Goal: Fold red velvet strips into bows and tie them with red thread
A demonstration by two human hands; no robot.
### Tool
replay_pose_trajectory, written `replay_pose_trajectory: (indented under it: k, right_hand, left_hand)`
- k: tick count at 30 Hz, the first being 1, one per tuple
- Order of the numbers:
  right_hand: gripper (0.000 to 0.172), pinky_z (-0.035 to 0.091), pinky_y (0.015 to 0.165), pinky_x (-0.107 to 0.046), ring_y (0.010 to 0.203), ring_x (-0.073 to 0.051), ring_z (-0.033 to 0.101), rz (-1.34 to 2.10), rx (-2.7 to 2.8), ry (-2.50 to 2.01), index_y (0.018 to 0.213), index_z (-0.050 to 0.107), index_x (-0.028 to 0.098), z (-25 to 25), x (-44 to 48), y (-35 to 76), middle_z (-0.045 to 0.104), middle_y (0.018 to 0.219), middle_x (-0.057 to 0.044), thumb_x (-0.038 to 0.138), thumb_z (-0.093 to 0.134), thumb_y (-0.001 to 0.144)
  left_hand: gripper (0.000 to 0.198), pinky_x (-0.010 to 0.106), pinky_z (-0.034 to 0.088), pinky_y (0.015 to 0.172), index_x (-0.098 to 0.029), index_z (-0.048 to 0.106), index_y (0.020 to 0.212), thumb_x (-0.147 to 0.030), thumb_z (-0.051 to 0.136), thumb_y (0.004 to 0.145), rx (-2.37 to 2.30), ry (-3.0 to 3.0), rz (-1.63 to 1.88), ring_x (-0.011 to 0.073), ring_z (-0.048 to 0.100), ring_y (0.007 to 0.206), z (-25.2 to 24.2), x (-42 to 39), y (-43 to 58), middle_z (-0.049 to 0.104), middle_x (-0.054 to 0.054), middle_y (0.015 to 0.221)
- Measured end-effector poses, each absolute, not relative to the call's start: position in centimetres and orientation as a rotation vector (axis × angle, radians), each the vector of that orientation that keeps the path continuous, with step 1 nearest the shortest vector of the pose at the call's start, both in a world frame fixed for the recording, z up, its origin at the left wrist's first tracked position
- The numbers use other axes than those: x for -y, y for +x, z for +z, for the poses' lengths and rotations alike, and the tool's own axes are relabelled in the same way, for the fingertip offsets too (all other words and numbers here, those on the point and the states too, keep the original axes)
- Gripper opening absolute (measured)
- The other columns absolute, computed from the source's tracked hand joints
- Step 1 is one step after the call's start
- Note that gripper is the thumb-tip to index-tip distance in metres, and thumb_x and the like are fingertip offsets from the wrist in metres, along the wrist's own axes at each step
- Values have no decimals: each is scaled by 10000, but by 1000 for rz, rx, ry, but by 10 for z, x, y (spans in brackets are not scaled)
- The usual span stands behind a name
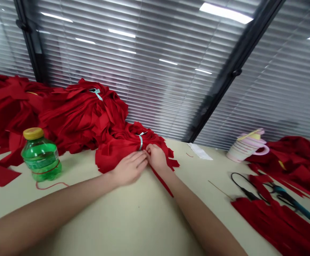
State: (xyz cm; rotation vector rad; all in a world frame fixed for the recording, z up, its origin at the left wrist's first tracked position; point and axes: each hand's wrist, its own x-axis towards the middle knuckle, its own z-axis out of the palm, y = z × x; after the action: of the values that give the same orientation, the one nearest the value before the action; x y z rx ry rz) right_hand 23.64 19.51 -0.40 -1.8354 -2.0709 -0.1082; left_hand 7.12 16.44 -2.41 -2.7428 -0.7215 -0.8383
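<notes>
My left hand (130,168) reaches in from the left, back up, with its fingers pressed together against the front of a bundle of red fabric pieces (117,147). Its fingertips meet those of my right hand (157,157), which are pinched together just below a light blue tie (141,140) around the bundle. From under my right hand a narrow red fabric strip (162,181) runs down toward the front right over the table. What lies between the left fingertips is hidden.
Larger heaps of red fabric (75,113) lie along the window blinds at the left. A green bottle (41,156) with a yellow cap stands before them. At the right are a pink-and-white mug (246,147), a corded blue-handled tool (293,199) and more red fabric (279,224).
</notes>
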Motion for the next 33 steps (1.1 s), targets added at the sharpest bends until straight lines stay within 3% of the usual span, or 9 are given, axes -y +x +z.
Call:
replay_pose_trajectory:
  k: [3,8,12,14,19,24,28,30,33]
  right_hand:
    - [274,513,801,-388,940,-189,595,-19,2070,-1866,1138,546,157,-5,-196,240,579,1121,-74,312,530,913]
    - [236,522,756,-351,870,-162,604,228,2145,-1900,1076,571,152,19,-200,262,600,1056,-62,321,521,918]
    - [135,450,589,-234,633,-112,545,362,2231,-1807,687,580,149,63,-188,282,596,686,-6,179,576,818]
    - [151,385,517,-207,569,-96,488,405,2274,-1726,615,520,173,87,-172,289,541,605,29,128,560,753]
    - [172,320,479,-208,524,-92,397,339,2349,-1591,608,416,197,133,-118,301,451,583,54,164,508,749]
    - [120,326,435,-197,483,-88,435,365,2346,-1437,703,466,210,153,-76,311,499,589,48,243,501,813]
    - [141,352,420,-197,484,-94,471,451,2321,-1386,718,498,205,158,-64,309,534,586,30,279,521,836]
    - [148,376,429,-199,500,-98,492,508,2320,-1369,722,513,204,159,-62,308,546,596,23,283,523,847]
    - [149,417,446,-206,540,-111,540,545,2253,-1330,736,553,205,163,-62,306,590,634,4,297,539,852]
  left_hand:
    - [323,505,368,1008,-143,507,1207,-202,519,890,889,-2595,-860,274,440,1216,-21,-212,94,468,120,1321]
    - [314,498,422,950,-173,525,1190,-285,539,897,1042,-2488,-864,256,504,1135,-22,-237,98,496,100,1279]
    - [307,522,372,994,-177,529,1189,-278,534,899,1079,-2503,-846,265,469,1183,-23,-233,90,484,99,1303]
    - [311,527,352,1008,-177,529,1191,-285,532,900,1096,-2521,-851,268,456,1198,-21,-230,90,480,99,1311]
    - [332,527,359,998,-174,523,1195,-313,538,894,1143,-2580,-875,272,460,1189,-14,-223,92,483,101,1301]
    - [399,558,332,1005,-158,509,1210,-341,578,862,1180,-2728,-866,296,448,1203,-1,-221,88,497,117,1286]
    - [584,595,240,1047,-171,469,1268,-374,678,762,1042,-2945,-848,365,326,1304,21,-212,90,439,173,1367]
    - [380,505,279,1065,-200,563,1154,-336,634,806,900,-3058,-846,317,351,1303,32,-207,93,465,120,1364]
    - [141,363,453,919,-168,629,915,-255,520,891,784,-3178,-862,208,593,1025,36,-209,97,665,59,1025]
